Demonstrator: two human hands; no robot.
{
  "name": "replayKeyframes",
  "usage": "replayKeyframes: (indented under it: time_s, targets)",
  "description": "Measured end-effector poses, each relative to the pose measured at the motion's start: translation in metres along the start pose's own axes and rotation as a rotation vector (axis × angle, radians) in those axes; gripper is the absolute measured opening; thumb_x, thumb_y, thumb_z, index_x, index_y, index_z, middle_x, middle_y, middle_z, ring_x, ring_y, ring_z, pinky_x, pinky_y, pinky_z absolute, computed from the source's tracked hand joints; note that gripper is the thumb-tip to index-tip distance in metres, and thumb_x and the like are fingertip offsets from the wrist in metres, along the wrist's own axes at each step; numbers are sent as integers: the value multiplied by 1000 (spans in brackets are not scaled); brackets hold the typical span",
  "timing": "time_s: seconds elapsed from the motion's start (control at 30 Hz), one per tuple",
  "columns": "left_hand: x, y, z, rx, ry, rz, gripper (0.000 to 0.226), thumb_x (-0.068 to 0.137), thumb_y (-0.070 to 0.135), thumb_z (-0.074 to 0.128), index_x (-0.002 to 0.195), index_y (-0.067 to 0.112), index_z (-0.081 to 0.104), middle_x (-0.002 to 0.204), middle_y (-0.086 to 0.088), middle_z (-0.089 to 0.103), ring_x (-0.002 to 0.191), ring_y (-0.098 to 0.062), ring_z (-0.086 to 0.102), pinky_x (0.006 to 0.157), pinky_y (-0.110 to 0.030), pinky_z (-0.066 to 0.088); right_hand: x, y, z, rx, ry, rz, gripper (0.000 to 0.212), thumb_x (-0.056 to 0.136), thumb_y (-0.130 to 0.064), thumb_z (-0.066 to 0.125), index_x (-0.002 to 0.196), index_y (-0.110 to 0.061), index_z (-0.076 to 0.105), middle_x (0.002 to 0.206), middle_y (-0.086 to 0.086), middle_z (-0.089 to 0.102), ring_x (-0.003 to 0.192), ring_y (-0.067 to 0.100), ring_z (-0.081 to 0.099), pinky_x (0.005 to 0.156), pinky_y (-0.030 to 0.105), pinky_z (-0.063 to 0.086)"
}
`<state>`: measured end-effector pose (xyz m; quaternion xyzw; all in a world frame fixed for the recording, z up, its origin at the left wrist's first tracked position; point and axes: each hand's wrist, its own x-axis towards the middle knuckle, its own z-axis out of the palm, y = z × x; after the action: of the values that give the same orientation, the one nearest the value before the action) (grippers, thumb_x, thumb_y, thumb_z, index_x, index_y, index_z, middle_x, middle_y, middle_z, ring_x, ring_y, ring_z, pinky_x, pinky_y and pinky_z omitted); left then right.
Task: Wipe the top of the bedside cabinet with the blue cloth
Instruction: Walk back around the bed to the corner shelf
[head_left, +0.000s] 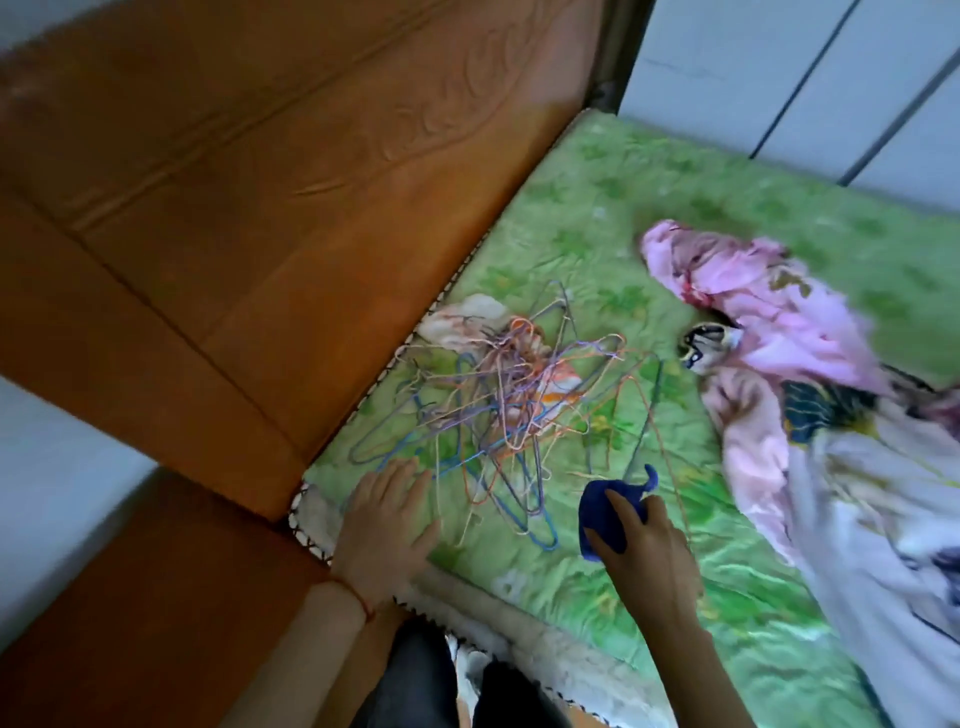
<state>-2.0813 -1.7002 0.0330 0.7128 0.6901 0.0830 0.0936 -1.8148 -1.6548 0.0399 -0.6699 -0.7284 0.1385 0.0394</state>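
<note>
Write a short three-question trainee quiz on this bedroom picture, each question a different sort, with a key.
1. True or false: the right hand holds the blue cloth.
2. The left hand rests flat on: A) the wooden headboard B) the green bed cover C) the pink clothes
3. Fill in: a tangle of wire ______ lies just beyond the hands.

Key: 1 true; 2 B; 3 hangers.

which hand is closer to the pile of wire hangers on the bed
Left. The left hand lies flat at the hangers' near edge, fingertips touching; the right hand, gripping the blue cloth, sits off to their right.
</note>
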Motion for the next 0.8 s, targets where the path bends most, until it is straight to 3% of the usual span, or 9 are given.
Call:
replayKeyframes:
  time_s: [0.2,0.3,0.37,0.53,0.6,0.67,0.73,0.8]
  targets:
    - [33,21,4,74,-75,288,51,79,39,44,104,2,68,107,-18,67,100,-35,63,76,-58,50,-48,39,-8,68,114,287,50,63,-19,82,107,-6,64,93,27,56,61,43,58,50,41,46]
    - [38,41,9,57,-62,394,46,69,29,78,105,1,68,110,-20,66,102,-38,62,81,-60,47,-79,55,-10,84,178,398,49,60,-17,84,103,-5,65,88,27,56,56,42,57,46,40,46]
    - [40,62,12,50,-90,474,54,58,24,87,103,1,68,108,-21,66,100,-38,63,80,-60,48,-103,66,-12,90,220,458,49,57,-16,86,101,-4,66,84,27,57,52,41,56,44,39,46]
    - [37,126,29,61,-110,676,47,69,30,79,105,1,67,111,-20,65,101,-37,62,82,-59,48,-166,107,-13,97,268,657,49,61,-20,84,104,-7,65,89,24,56,55,40,57,47,39,46]
    - [31,158,36,64,-112,754,44,87,39,55,108,2,66,112,-20,65,102,-37,62,82,-57,49,-191,128,-16,111,277,756,49,65,-24,81,109,-11,63,94,22,55,63,41,59,51,39,46]
    - [25,194,42,60,-137,814,58,94,44,30,109,1,66,113,-20,65,104,-36,61,84,-55,50,-216,150,-19,116,290,852,48,69,-29,76,113,-16,60,99,19,54,71,39,60,53,36,43]
    - [16,230,48,72,-166,854,55,91,44,36,108,1,66,113,-21,64,104,-37,61,85,-55,49,-242,172,-21,114,313,904,47,71,-31,75,113,-17,60,100,17,54,72,37,59,52,33,40]
    - [5,266,56,79,-165,911,42,84,35,59,106,0,67,111,-22,65,101,-38,62,82,-57,49,-267,191,-23,137,318,944,46,71,-30,75,112,-15,61,101,17,55,70,37,60,51,33,40]
